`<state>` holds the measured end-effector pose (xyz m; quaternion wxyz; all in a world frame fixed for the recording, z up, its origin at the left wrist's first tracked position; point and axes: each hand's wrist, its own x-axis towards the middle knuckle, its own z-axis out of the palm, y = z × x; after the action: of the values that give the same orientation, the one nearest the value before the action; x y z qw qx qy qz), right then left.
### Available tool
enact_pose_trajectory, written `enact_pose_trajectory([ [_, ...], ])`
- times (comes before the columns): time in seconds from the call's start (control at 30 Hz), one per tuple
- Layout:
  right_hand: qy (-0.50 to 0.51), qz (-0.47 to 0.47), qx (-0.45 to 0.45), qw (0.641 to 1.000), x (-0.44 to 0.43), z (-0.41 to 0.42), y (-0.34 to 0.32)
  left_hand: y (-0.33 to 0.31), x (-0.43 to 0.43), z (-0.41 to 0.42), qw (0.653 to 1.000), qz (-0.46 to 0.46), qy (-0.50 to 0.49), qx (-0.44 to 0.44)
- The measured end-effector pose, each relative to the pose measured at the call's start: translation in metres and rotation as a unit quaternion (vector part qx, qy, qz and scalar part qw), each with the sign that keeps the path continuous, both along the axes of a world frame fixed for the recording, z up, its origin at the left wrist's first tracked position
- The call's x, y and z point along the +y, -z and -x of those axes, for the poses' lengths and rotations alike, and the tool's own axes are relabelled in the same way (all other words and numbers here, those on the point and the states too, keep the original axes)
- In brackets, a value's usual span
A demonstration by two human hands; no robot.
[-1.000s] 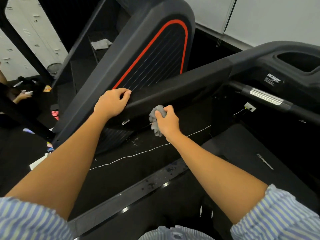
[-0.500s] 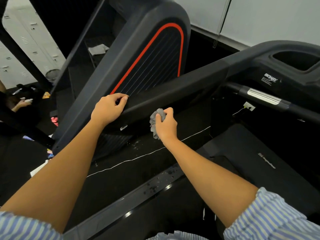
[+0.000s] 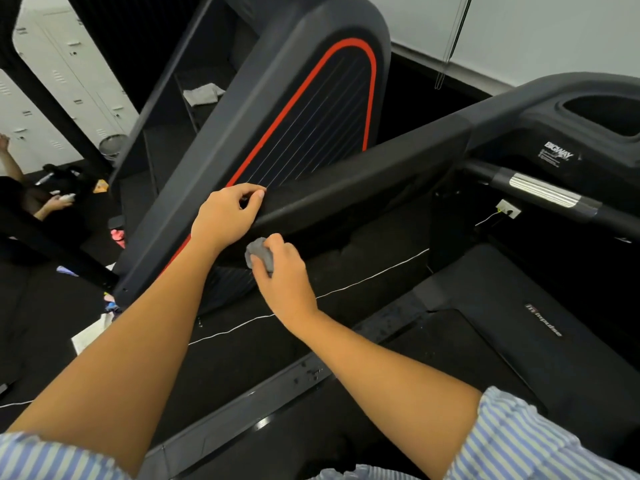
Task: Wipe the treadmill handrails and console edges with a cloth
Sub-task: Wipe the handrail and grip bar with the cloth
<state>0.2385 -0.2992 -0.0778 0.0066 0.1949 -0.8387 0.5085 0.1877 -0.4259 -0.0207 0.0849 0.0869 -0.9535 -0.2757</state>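
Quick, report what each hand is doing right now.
Left hand: curled over the top edge of the handrail, gripping it.
Right hand: closed on the bunched grey cloth, below the handrail.

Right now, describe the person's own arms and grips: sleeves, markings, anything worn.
Both forearms are bare. Blue-and-white striped fabric sleeves, the left sleeve and right sleeve, are bunched above the elbows. The left grip and right grip wear no gloves; no watch or ring shows.

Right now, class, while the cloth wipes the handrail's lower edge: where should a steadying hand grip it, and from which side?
Grip the handrail at its lower end, from above, fingers curled over its rounded top edge, as the left hand does. That leaves the lower edge free for the cloth in the right hand.
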Motion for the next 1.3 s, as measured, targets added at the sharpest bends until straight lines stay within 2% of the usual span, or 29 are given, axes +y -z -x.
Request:
enact_pose_trajectory([
  [0.13, -0.077, -0.094, 0.071, 0.99, -0.002, -0.004, 0.008, 0.0, 0.0, -0.002, 1.0, 0.004, 0.003, 0.009],
  [0.3, -0.001, -0.018, 0.023, 1.0, 0.012, 0.011, 0.004, 0.001, -0.002, -0.002, 1.0, -0.002, -0.001, 0.009],
  [0.4, 0.002, -0.025, 0.028, 0.999, 0.008, 0.008, 0.003, 0.002, -0.001, -0.001, 1.0, -0.006, -0.002, 0.011],
  [0.6, -0.093, -0.171, 0.143, 0.97, 0.0, 0.004, 0.009, 0.0, 0.0, -0.001, 1.0, -0.009, -0.004, 0.011],
  [0.7, -0.152, -0.236, 0.132, 0.951, -0.002, 0.004, 0.009, 0.001, 0.0, -0.002, 1.0, -0.008, -0.003, 0.01],
  [0.77, -0.16, -0.243, 0.101, 0.951, 0.002, 0.004, 0.009, 0.0, 0.0, -0.003, 1.0, -0.014, -0.002, 0.016],
  [0.83, -0.145, -0.208, 0.057, 0.966, 0.01, 0.005, 0.009, -0.001, 0.0, -0.005, 0.999, -0.027, 0.0, 0.036],
  [0.93, -0.096, -0.073, -0.037, 0.992, 0.021, 0.009, 0.003, -0.003, -0.001, -0.009, 0.993, -0.083, -0.017, 0.087],
  [1.03, -0.028, 0.041, -0.086, 0.995, 0.031, 0.013, -0.015, -0.004, -0.004, -0.011, 0.979, -0.152, -0.059, 0.125],
  [1.1, 0.015, 0.099, -0.109, 0.989, 0.038, 0.018, -0.032, -0.005, -0.002, -0.011, 0.973, -0.164, -0.077, 0.14],
  [1.2, 0.05, 0.178, -0.208, 0.961, 0.043, 0.03, -0.051, -0.01, 0.013, -0.015, 0.969, -0.156, -0.071, 0.18],
  [1.3, 0.028, 0.307, -0.338, 0.889, 0.04, 0.037, -0.066, -0.016, 0.05, -0.022, 0.963, -0.183, -0.015, 0.198],
])
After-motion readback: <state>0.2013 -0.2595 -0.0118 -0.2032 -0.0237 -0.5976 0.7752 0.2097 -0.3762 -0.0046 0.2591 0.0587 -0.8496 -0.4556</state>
